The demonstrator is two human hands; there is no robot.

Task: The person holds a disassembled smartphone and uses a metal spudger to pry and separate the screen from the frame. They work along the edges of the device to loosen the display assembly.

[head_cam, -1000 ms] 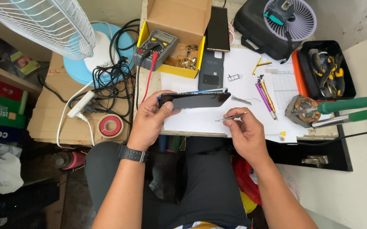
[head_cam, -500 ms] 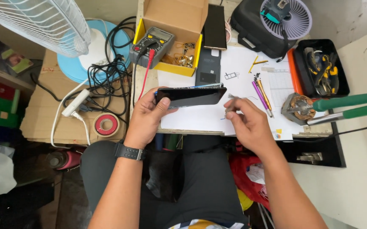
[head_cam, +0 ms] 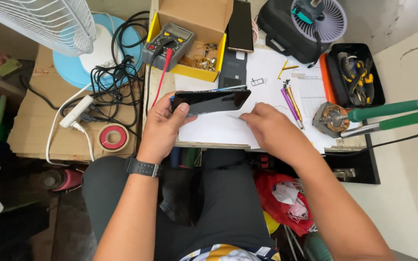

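My left hand [head_cam: 163, 126] grips a black smartphone [head_cam: 211, 100] by its left end and holds it level above the white paper [head_cam: 218, 126] on the small table. My right hand [head_cam: 267, 129] is just right of and below the phone, pinching a thin metal tool [head_cam: 233, 116] whose tip points toward the phone's lower edge. A dark watch [head_cam: 142, 167] sits on my left wrist.
A yellow box [head_cam: 194, 72] holds a multimeter [head_cam: 168, 40] and small parts. Another dark phone [head_cam: 240, 19] lies behind. Pens [head_cam: 291, 99], two green-handled soldering irons [head_cam: 388, 116], a black tool tray [head_cam: 359, 77], a small fan [head_cam: 317, 19], tangled cables [head_cam: 107, 79] and red tape roll [head_cam: 113, 137] surround.
My right hand moved left toward the phone, bringing the thin tool to its lower edge. The view shifted slightly; the left hand keeps holding the phone.
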